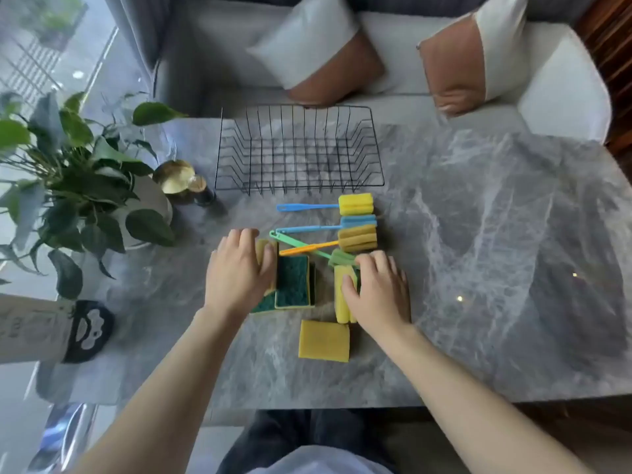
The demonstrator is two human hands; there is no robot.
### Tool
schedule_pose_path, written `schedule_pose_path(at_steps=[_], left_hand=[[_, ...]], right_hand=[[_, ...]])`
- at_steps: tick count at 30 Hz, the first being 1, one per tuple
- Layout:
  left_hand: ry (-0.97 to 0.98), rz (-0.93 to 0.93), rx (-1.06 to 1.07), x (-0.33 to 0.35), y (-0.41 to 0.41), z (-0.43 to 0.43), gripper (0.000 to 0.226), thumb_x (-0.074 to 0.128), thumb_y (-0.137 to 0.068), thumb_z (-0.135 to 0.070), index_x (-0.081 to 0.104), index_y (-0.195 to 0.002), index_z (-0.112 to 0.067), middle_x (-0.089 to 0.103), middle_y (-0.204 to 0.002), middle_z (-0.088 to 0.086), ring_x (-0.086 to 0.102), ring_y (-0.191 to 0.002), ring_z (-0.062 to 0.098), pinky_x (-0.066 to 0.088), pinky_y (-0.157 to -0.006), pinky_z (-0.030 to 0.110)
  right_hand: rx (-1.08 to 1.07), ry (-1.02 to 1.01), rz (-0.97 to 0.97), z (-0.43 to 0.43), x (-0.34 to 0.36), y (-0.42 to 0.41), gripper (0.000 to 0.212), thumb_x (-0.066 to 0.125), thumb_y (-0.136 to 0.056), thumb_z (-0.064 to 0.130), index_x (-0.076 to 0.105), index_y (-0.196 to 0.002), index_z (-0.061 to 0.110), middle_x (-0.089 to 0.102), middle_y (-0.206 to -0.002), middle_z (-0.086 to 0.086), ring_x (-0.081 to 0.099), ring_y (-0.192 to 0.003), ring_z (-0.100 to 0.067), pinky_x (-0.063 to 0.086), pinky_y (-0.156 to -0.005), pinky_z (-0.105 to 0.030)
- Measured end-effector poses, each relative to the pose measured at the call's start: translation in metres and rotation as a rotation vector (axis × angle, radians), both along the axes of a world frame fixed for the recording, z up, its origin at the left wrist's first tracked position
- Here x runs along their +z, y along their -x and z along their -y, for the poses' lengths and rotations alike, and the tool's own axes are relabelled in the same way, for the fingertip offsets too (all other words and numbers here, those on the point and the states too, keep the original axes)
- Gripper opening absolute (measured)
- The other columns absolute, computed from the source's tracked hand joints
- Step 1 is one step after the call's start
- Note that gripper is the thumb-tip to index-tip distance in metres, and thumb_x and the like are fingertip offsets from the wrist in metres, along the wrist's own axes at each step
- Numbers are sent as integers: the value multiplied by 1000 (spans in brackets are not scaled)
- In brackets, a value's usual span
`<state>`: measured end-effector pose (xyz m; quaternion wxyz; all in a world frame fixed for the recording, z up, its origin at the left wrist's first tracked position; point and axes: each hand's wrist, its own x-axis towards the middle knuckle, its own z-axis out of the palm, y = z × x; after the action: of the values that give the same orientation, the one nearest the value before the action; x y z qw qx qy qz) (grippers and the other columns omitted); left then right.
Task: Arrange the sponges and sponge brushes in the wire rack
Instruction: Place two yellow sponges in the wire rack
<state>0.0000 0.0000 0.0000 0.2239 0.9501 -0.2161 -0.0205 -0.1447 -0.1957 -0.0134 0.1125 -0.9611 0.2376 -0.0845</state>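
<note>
An empty black wire rack (297,181) stands at the far middle of the marble table (478,234). In front of it lie several sponge brushes: a blue-handled one with a yellow head (355,204), another blue one (358,221), an orange-handled one (357,238) and a green one (338,258). My left hand (239,271) closes on a yellow sponge standing on edge (265,254), beside a green-topped sponge (293,281). My right hand (379,289) grips an upright yellow sponge (342,299). A flat yellow sponge (324,340) lies nearest me.
A potted plant (78,186) stands at the left with a gold ornament (178,177) beside it. A white and black object (78,331) lies at the left edge. A sofa with cushions (328,59) sits behind the table.
</note>
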Motion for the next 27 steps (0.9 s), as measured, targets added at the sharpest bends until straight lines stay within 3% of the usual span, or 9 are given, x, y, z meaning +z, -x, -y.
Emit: schedule_pose_path(at_steps=[4, 11, 14, 20, 27], left_hand=[[-26, -152, 169, -30, 9, -27, 35, 49, -100, -36, 57, -119, -8, 61, -115, 17, 56, -110, 41, 48, -89, 50], [-18, -248, 184, -56, 17, -34, 27, 49, -102, -33, 58, -109, -8, 61, -109, 18, 55, -104, 41, 46, -84, 47], [30, -266, 153, -59, 16, -29, 27, 51, -102, -32, 57, -105, -6, 60, -103, 18, 54, -102, 40, 44, -84, 46], [189, -471, 204, -66, 14, -26, 36, 47, -102, -41, 55, -117, -9, 63, -103, 8, 60, -101, 31, 43, -78, 37], [314, -601, 247, -66, 15, -21, 34, 46, -103, -44, 58, -117, -15, 66, -104, -3, 62, -95, 17, 43, -69, 25]], right_hand=[[-89, -84, -43, -26, -24, 25, 30, 64, -84, 34, 61, -106, 13, 56, -99, -7, 55, -93, -32, 49, -74, -42], [-165, -279, -21, -47, -40, 25, 61, 66, -87, 37, 47, -139, 13, 54, -115, -7, 59, -97, -31, 53, -74, -43], [-180, -312, -21, -46, -42, 17, 67, 69, -86, 36, 43, -142, 11, 50, -119, -8, 59, -98, -32, 53, -75, -43], [-390, -324, -13, -34, -47, 8, 78, 75, -81, 42, 37, -142, 12, 48, -124, -12, 57, -103, -35, 51, -78, -43], [-521, -439, 22, -14, -52, 4, 70, 72, -89, 27, 32, -145, 14, 43, -137, -16, 56, -111, -37, 51, -83, -45]])
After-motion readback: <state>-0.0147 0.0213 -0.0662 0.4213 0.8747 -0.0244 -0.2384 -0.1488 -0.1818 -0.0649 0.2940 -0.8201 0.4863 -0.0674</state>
